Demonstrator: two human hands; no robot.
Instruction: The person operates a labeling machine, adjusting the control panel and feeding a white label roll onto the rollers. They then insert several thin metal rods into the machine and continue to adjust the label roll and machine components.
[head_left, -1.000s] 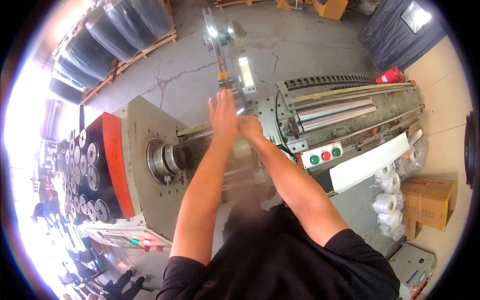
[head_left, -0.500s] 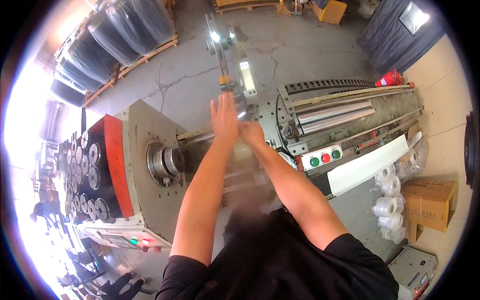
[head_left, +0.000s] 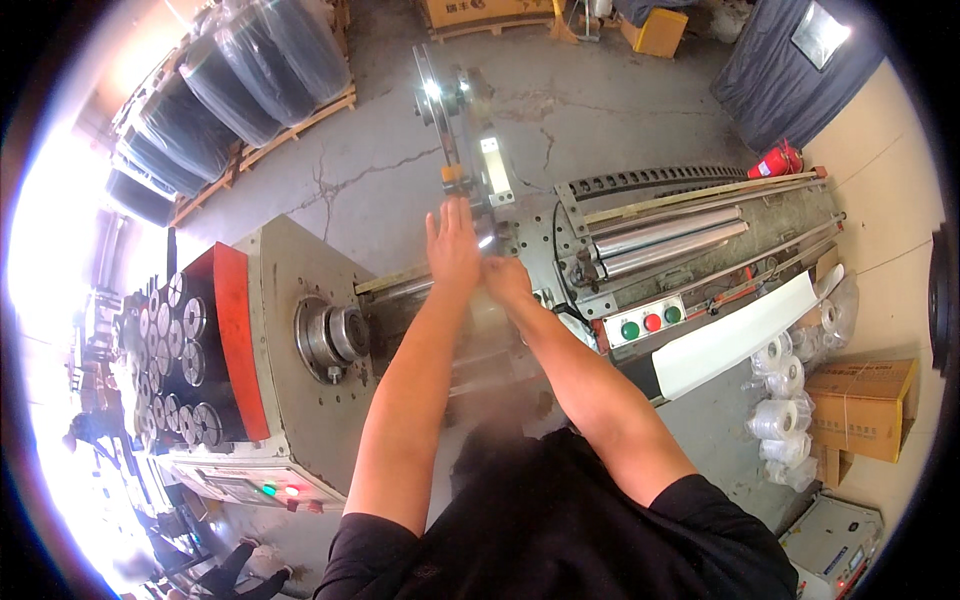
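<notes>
My left hand [head_left: 453, 248] reaches forward over the machine's tool carriage with its fingers stretched out. Its fingertips are up against the metal parts below an orange block [head_left: 454, 174] on a slim upright arm. Close beside it, my right hand [head_left: 508, 280] is closed, with the fingers curled at the carriage; what they grip, if anything, is hidden. Right of the hands lies the carriage's grey metal plate [head_left: 535, 240] with bolt holes. A round steel chuck [head_left: 345, 333] sticks out of the grey headstock [head_left: 290, 300] to the left of my forearms.
A control box [head_left: 650, 322] with green and red buttons sits at the carriage's right. Shiny rollers [head_left: 680, 240] and a cable chain [head_left: 660, 180] extend rightward. White sheet material [head_left: 735, 335], wrapped rolls [head_left: 780, 410] and a cardboard box [head_left: 860, 410] are at the right. Black-wrapped rolls [head_left: 215, 100] stand far left.
The whole view has shifted slightly. Both hands keep nearly the same place at the carriage, the left with fingers stretched and the right closed.
</notes>
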